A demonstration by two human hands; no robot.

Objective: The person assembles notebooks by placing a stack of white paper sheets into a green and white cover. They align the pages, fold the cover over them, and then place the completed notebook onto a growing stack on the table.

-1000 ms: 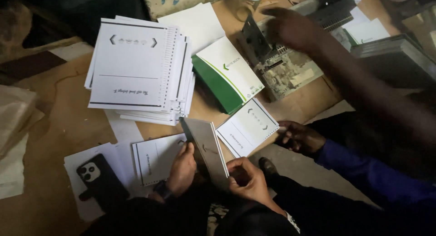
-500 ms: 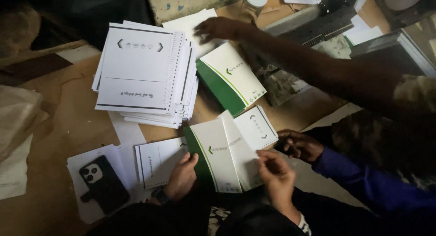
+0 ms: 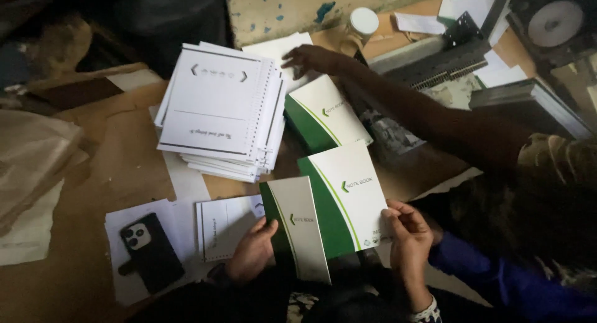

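At the near edge of the table (image 3: 124, 167), the left hand (image 3: 252, 251) & right hand (image 3: 407, 236) hold an opened green-and-white cover (image 3: 329, 214) betw. them. Left grip: thumb on top, fingers under the narrow left-hand flap, closed on its lower edge. Right grip: thumb & fingertips pinched on the lower right corner of the wider flap. The cover is spread nearly flat, tilted, just above the table in front of the person.

Progress, as a judgement: one cover in hand, no pages in it that I can see. A tall stack of punched white sheets (image 3: 221, 108) sits beyond, untouched by either hand, w/ a pile of more green covers (image 3: 326, 115) beside it, so most work looks left. A co-worker's hand (image 3: 311, 59) reaches across to loose white paper by the stack. A loose printed sheet (image 3: 227, 226) & a black phone (image 3: 146, 251) lie left of the left hand.
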